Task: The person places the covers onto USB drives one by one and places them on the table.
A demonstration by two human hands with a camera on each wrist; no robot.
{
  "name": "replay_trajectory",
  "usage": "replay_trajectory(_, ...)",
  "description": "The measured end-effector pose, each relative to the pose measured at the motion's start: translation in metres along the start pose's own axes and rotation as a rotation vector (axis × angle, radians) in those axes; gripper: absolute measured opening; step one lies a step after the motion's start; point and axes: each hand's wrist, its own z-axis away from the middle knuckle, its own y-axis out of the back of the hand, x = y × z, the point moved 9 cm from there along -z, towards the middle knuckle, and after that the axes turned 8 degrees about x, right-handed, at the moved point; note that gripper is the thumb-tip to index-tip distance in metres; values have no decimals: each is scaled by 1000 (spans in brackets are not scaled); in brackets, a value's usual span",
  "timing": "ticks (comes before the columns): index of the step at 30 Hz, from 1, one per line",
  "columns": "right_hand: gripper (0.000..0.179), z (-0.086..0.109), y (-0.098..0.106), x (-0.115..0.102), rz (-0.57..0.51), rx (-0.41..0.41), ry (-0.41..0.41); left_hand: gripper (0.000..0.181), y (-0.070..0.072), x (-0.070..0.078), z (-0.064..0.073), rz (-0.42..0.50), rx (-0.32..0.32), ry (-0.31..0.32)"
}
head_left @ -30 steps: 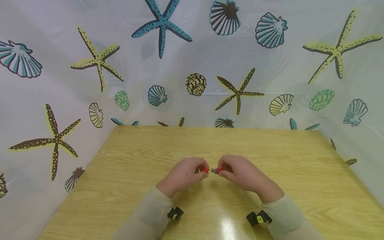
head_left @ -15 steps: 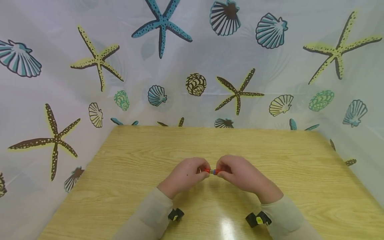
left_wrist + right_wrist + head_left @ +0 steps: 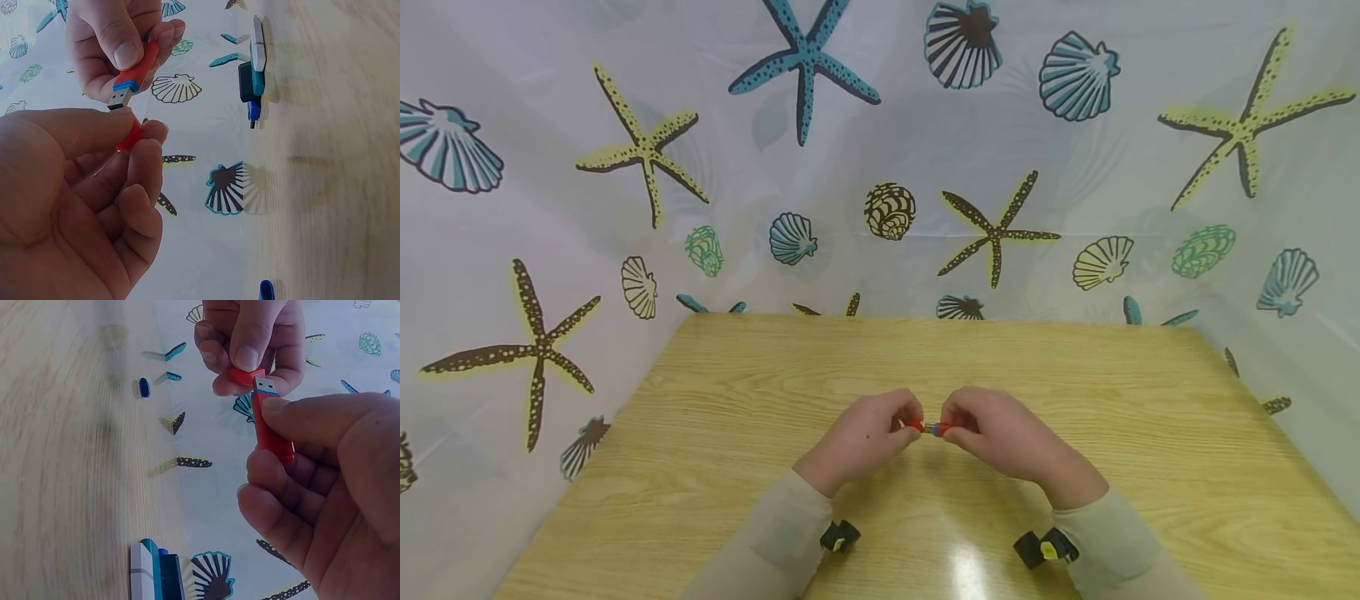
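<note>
A red USB stick (image 3: 273, 431) with a blue collar is pinched between the thumb and fingers of my right hand (image 3: 1003, 433). Its bare metal plug (image 3: 120, 97) points at my left hand (image 3: 867, 432). That hand pinches a small red cap (image 3: 244, 376), largely covered by its thumb and fingers in the left wrist view. Plug tip and cap are very close in all views; whether they touch, I cannot tell. Both hands are held above the wooden table (image 3: 775, 367), near its middle.
Several slim white, teal, dark and blue pieces (image 3: 256, 59) lie together on the table in the left wrist view. A small blue cap (image 3: 144, 387) lies apart from them. A shell-and-starfish cloth (image 3: 850, 167) hangs behind the table and along its sides.
A second ago a gap separated the plug from the cap. They have since come together, and the cap has tilted slightly in my left fingers during the last half second.
</note>
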Motion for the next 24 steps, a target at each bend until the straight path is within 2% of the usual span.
replay_trajectory(6, 12, 0, -1, 0, 5, -10, 2, 20, 0, -1, 1, 52, -9, 2)
replay_trajectory(10, 12, 0, -2, 1, 4, -18, -1, 10, -2, -1, 1, 93, -19, 9)
replay_trajectory(16, 13, 1, -2, -1, 0, -22, 3, 6, -7, -1, 1, 164, -74, 41)
replay_trajectory(19, 13, 1, -1, -1, -2, -17, 2, 5, -10, 0, 2, 168, -94, 43)
replay_trajectory(24, 14, 1, -1, -1, 1, -6, 1, 7, -11, 0, 2, 125, -107, 48)
